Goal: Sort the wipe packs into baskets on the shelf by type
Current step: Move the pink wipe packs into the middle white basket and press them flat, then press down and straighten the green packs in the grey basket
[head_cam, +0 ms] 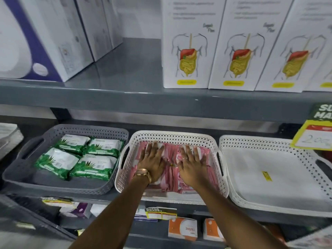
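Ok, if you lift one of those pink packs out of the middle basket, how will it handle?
Probably soft and floppy: the pink packs look like thin film pouches, bending under the flat left hand and right hand. The glossy wrap may be slippery. Packed tight in the white basket, neighbours might drag along.

Three baskets are sitting in a row across the middle of the frame: one grey basket at left and two white baskets, one at centre and one at right. Four green packs are lying in the grey one. Pink packs are filling the centre basket, too overlapped to count. Two hands are showing at centre, the left hand and the right hand. Three full organ-diagram boxes are standing at upper right, a fourth cut by the edge. Two orange boxes are showing at the bottom.
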